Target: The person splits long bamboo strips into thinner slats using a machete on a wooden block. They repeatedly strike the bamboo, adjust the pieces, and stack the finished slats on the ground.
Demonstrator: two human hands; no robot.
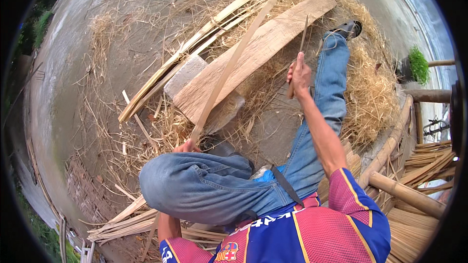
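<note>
My left hand (186,146), partly hidden by my bent left knee, is closed on the near end of a long, flat bamboo strip (231,70). The strip slants away to the upper right, crossing above a broad wooden plank (282,31). My right hand (301,74) grips the wooden handle of a knife, its narrow blade (304,34) pointing up and away near the plank's far right part. Blade and strip are apart. Beneath the plank's near end are a pale block (187,75) and a rounded grey stone (226,112).
Beyond the plank lies a bundle of long bamboo strips (214,22). Curly shavings (373,92) heap beside my outstretched right leg (327,78). More split strips (124,224) lie at lower left. A bamboo-pole frame (407,195) with stacked slats stands at right.
</note>
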